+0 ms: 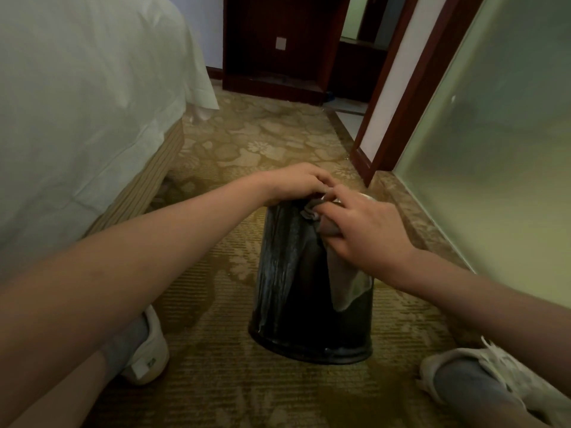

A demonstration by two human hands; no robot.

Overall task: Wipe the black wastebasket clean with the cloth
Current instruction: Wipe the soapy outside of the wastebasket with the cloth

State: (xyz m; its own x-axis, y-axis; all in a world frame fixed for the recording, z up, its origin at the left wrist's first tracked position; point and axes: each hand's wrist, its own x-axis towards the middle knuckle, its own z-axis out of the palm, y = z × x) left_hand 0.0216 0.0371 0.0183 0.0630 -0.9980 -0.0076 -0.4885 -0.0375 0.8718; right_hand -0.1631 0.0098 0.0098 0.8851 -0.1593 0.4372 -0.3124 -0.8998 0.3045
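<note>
The black wastebasket [296,291] stands upside down on the carpet in the middle of the view, its wide rim on the floor. My left hand [296,182] grips its top edge on the far side, fingers curled over it. My right hand [361,230] presses a grey cloth [346,288] against the upper right of the basket's side, fingers curled into the fabric. Part of the cloth hangs down the side below my hand. The basket's top face is hidden behind both hands.
A bed with a white sheet [86,103] fills the left. A frosted glass panel [494,149] runs along the right. Dark wooden furniture [278,57] and a doorway stand at the back. My white shoes [148,350] [482,375] flank the basket on patterned carpet [262,143].
</note>
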